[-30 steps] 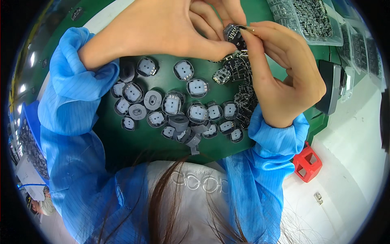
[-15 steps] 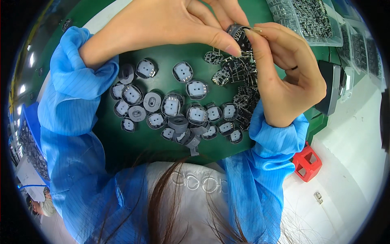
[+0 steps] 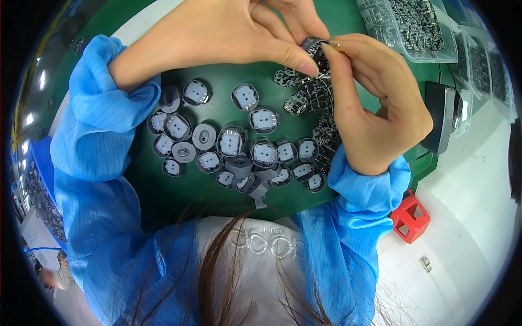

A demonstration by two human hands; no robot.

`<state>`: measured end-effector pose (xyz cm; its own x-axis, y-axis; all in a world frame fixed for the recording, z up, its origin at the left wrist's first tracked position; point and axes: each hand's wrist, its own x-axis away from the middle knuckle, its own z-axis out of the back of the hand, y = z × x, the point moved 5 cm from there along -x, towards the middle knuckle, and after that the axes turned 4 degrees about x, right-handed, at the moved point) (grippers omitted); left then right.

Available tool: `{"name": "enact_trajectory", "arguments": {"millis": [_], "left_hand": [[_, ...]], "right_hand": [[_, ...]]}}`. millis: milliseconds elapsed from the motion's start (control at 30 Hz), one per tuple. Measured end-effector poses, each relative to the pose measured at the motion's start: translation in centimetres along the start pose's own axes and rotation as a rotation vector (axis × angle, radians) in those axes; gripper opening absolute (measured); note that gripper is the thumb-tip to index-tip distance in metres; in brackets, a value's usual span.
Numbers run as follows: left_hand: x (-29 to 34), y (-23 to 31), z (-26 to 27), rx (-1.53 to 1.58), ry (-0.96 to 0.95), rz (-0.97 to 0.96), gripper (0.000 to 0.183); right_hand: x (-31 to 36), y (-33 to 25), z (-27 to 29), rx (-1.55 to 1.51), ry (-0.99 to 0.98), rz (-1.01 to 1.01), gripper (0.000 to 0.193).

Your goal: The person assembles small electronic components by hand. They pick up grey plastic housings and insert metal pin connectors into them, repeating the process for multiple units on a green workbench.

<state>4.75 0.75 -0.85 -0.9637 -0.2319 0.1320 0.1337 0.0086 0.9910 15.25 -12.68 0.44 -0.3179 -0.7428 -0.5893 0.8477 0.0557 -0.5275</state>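
My left hand (image 3: 239,41) grips a small dark grey rounded housing (image 3: 314,46) at the far side of the bench. My right hand (image 3: 375,103) is closed against the housing's right side, thumb and forefinger pinching. Thin metal pins show between its fingertips, but the part they belong to is mostly hidden. Just below the hands lies a pile of small black circuit boards (image 3: 314,96) with metal pins. Left of the pile, many grey housings with white inner plates (image 3: 230,142) are spread over the green mat (image 3: 217,76); a few lie with their grey side up (image 3: 204,136).
A clear plastic box (image 3: 424,32) full of pinned boards stands at the far right, with more clear trays (image 3: 481,70) beyond. A dark grey device (image 3: 439,117) sits by the right edge. Lower right is a red plastic holder (image 3: 410,217). A blue bin (image 3: 43,179) is at left.
Both hands have shifted slightly left with the housing. My right hand has turned a little, its fingers staying pressed at the housing. The parts on the mat lie as before.
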Motion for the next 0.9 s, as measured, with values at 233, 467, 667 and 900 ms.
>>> {"name": "enact_trajectory", "arguments": {"millis": [233,467,667,900], "left_hand": [[-0.4,-2.1,0.8,0.207,0.01,0.133,0.029],[0.5,-0.3,-0.1,-0.062,0.176,-0.055,0.027],[-0.1,-1.1,1.0,-0.128,0.155,-0.282,0.02],[-1.0,-0.3,8.7,-0.541,0.383,-0.238,0.023]], "right_hand": [[-0.1,0.0,-0.8,-0.042,-0.042,0.064,0.026],[0.4,1.4,-2.1,-0.645,-0.313,-0.535,0.028],[-0.1,3.1,-2.3,-0.494,-0.256,-0.345,0.026],[-1.5,3.2,-2.4,-0.222,-0.291,-0.289,0.024]]}}
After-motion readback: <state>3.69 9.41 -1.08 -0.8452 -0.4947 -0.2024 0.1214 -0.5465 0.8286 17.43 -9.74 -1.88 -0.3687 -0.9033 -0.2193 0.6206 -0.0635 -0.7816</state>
